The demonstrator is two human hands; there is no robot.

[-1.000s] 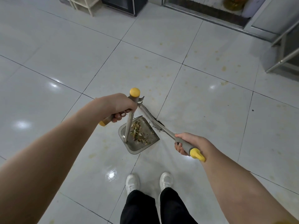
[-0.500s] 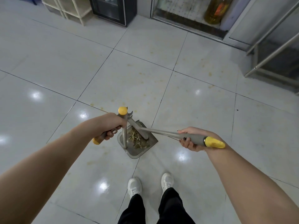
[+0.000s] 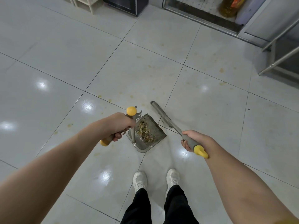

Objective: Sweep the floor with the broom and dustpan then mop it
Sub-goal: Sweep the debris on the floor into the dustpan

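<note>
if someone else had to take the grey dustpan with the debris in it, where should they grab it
Probably by the grey grip bar with yellow end caps atop the upright post of the grey dustpan, coming from above and behind, as the left hand does. The tray lies flat, full of debris, so lifting by the rim risks spilling it.

Stained tile floor (image 3: 64, 65) under dustpan (image 3: 159, 136), broom (image 3: 160, 115)
</note>
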